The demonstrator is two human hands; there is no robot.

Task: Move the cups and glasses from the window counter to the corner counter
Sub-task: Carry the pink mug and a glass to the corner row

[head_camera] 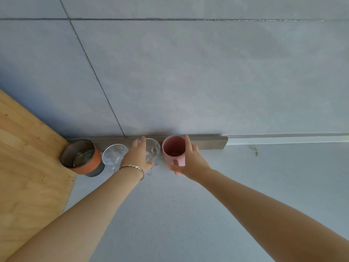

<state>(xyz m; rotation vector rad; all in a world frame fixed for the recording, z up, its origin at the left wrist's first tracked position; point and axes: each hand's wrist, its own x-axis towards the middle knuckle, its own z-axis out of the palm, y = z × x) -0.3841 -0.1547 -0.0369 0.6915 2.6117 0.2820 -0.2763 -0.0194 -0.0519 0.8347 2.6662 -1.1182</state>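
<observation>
Several vessels stand in a row on the pale speckled counter (170,214) against the tiled wall. From the left: an orange-and-grey metal-lined cup (83,157), a clear glass (113,154), a second clear glass (153,149) and a pink mug (172,148). My left hand (137,157) is wrapped around the second clear glass, thumb in front and fingers behind. My right hand (188,159) grips the pink mug from its right side, thumb by the handle. Both vessels seem to rest on the counter.
A wooden panel (28,167) bounds the counter on the left, touching the orange cup. A grey strip (207,141) runs along the wall base behind the cups. A small stain (254,149) marks the counter to the right.
</observation>
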